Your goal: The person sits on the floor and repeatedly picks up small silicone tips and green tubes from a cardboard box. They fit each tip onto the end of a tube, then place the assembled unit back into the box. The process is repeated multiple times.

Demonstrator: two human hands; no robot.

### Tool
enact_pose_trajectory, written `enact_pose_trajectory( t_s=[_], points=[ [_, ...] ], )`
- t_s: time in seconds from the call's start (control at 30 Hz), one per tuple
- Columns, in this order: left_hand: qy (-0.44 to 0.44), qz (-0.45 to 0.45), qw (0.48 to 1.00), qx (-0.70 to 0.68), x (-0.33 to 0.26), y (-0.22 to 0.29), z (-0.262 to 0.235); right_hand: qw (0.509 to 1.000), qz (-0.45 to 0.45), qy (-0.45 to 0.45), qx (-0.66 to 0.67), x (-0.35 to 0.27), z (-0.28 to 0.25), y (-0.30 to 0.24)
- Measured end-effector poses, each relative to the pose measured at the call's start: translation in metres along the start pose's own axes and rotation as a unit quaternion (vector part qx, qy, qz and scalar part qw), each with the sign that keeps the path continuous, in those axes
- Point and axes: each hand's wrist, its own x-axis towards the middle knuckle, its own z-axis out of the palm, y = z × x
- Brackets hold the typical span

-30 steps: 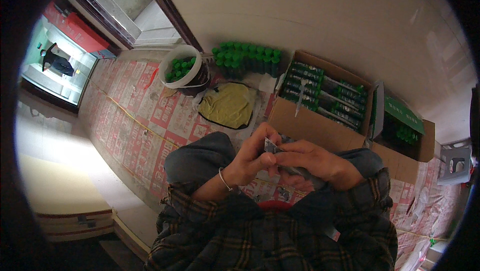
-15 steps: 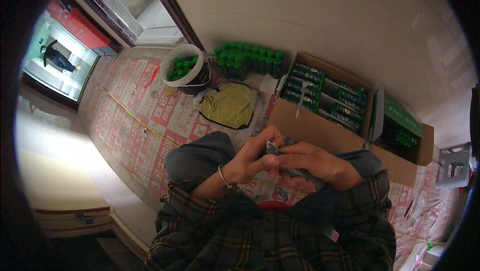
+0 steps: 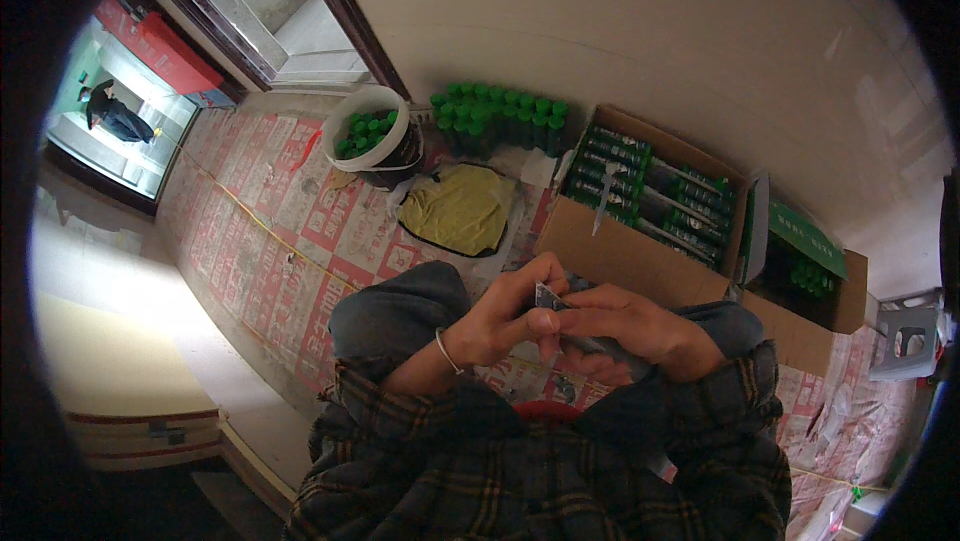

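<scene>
Both hands meet above my lap, pinching a small grey, partly see-through plastic packet (image 3: pixel 547 299). My left hand (image 3: pixel 497 321) is closed on the packet's upper left end, thumb pressed near its edge. My right hand (image 3: pixel 632 324) grips it from the other side, with its thumb and forefinger against the left thumb. Fingers cover much of the packet, so its contents cannot be made out.
Ahead lie a yellow cloth bag (image 3: pixel 458 211), a white-rimmed bucket (image 3: pixel 398 119) of green-capped bottles, and more green-capped bottles (image 3: pixel 500 111). At right stand a cardboard box (image 3: pixel 610 246) of green-and-dark tubes and a grey stool (image 3: pixel 903 333). A person (image 3: pixel 118 113) is in the far room.
My hands and the packet have hardly moved. In the far room, the person's posture has changed, with the arm that stretched outward now lower.
</scene>
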Motion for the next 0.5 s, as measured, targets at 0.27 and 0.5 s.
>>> enact_pose_trajectory(
  t_s=[0.27, 0.5],
  points=[
    [-0.024, -0.012, 0.999, 0.026, 0.0001, 0.0036, -0.0025, 1.000, 0.014, 0.013, -0.008, -0.0020, 0.0025, -0.0022],
    [-0.023, -0.012, 1.000, 0.006, -0.0001, 0.0069, -0.0014, 1.000, 0.010, 0.007, -0.016, -0.0020, 0.0030, -0.0036]
  ],
)
